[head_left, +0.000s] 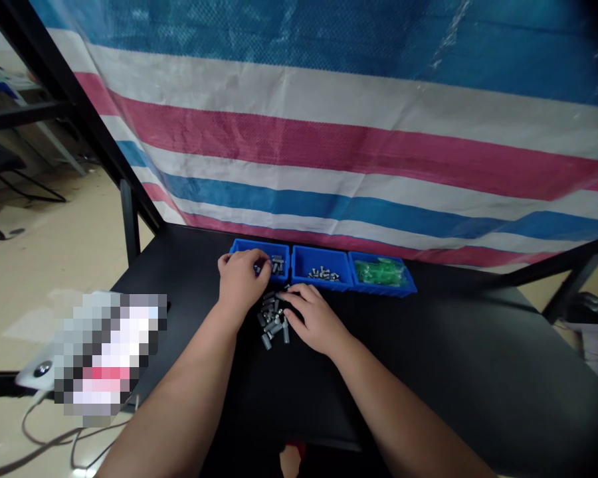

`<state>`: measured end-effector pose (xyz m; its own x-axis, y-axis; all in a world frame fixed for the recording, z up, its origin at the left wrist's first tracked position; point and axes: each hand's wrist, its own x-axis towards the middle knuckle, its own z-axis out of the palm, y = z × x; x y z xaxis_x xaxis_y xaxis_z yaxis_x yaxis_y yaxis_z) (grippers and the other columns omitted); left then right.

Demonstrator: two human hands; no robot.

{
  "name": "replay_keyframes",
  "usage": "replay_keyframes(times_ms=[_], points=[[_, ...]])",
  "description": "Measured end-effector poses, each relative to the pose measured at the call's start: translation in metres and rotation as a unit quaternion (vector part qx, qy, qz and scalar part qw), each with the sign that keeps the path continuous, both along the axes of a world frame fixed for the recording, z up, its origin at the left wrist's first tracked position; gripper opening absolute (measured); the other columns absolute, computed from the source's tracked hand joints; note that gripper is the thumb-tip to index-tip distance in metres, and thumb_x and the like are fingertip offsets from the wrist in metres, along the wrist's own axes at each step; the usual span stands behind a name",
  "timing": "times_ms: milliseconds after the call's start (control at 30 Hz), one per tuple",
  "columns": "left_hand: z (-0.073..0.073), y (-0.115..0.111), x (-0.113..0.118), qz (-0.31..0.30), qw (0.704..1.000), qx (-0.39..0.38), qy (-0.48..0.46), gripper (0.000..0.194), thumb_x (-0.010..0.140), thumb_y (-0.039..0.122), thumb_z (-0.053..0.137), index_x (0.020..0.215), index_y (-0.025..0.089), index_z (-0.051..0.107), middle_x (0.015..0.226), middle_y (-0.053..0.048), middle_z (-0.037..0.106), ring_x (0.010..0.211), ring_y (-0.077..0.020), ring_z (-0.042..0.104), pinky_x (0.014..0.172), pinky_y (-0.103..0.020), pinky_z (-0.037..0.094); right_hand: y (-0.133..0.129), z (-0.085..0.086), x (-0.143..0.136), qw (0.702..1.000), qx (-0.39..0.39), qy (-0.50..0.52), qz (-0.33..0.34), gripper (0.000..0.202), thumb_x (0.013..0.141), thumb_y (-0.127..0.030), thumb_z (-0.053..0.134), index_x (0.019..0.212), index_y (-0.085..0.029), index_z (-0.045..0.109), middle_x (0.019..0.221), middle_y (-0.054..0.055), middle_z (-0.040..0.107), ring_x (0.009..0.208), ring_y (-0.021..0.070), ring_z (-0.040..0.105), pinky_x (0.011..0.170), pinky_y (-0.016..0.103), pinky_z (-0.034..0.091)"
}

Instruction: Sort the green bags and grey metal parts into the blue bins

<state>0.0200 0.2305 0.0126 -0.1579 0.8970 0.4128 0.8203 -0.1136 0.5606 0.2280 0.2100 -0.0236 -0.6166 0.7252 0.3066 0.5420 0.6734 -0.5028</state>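
Keeping parts [323, 273] apparently sorted, bins [323, 257] line the table's [189, 265] far edge; left hand [242, 280] half-curled over one, right hand [319, 322] loosely spread beside cylinders [274, 327]; any grip indeterminable.

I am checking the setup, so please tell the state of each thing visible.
Left bin: open, partly filled
Middle bin: open, partly filled
Right bin: open, holding green pieces
Grey parts: loosely heaped
Striped sheet: hanging, wrinkled
Left hand: curled over left bin
Right hand: fingers spread
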Motion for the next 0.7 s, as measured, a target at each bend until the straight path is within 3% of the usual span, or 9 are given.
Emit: replay_keyframes(times_ms=[300, 500, 600, 700], points=[[-0.021, -0.002, 0.010, 0.004, 0.999, 0.029, 0.018, 0.010, 0.090, 0.026, 0.061, 0.091, 0.026, 0.071, 0.094, -0.003, 0.077, 0.102, -0.0281, 0.066, 0.118, -0.062, 0.014, 0.005, -0.020, 0.002, 0.997, 0.039, 0.049, -0.039, 0.016, 0.093, -0.023, 0.065, 0.107, -0.023, 0.072, 0.109, 0.009, 0.058, 0.104, 0.0261, 0.057, 0.097, 0.046, 0.052], [-0.020, -0.010, 0.014, 0.045, 0.997, 0.064, 0.021, 0.010, 0.091, 0.027, 0.060, 0.091, 0.027, 0.069, 0.108, -0.004, 0.073, 0.120, -0.0296, 0.059, 0.121, -0.062, 0.007, 0.003, -0.020, 0.001, 0.993, 0.069, 0.079, -0.060, 0.014, 0.094, -0.019, 0.060, 0.104, -0.021, 0.069, 0.106, 0.010, 0.058, 0.104, 0.0259, 0.058, 0.097, 0.044, 0.052], [-0.015, -0.021, 0.017, -0.006, 0.994, 0.105, 0.036, 0.009, 0.091, 0.026, 0.060, 0.093, 0.026, 0.069, 0.106, -0.004, 0.072, 0.124, -0.0282, 0.056, 0.123, -0.057, 0.012, 0.003, -0.019, 0.003, 0.985, 0.088, 0.124, -0.084, 0.017, 0.097, -0.022, 0.056, 0.109, -0.020, 0.067, 0.109, 0.011, 0.057, 0.107, 0.0260, 0.058, 0.101, 0.045, 0.051], [-0.015, -0.035, 0.022, -0.116, 0.984, 0.133, 0.033, 0.014, 0.090, 0.026, 0.060, 0.100, 0.025, 0.070, 0.104, -0.005, 0.070, 0.119, -0.0256, 0.058, 0.118, -0.050, 0.030, 0.003, -0.020, 0.005, 0.974, 0.105, 0.164, -0.114, 0.018, 0.099, -0.025, 0.053, 0.112, -0.021, 0.066, 0.112, 0.012, 0.056, 0.111, 0.0262, 0.059, 0.103, 0.045, 0.051]])
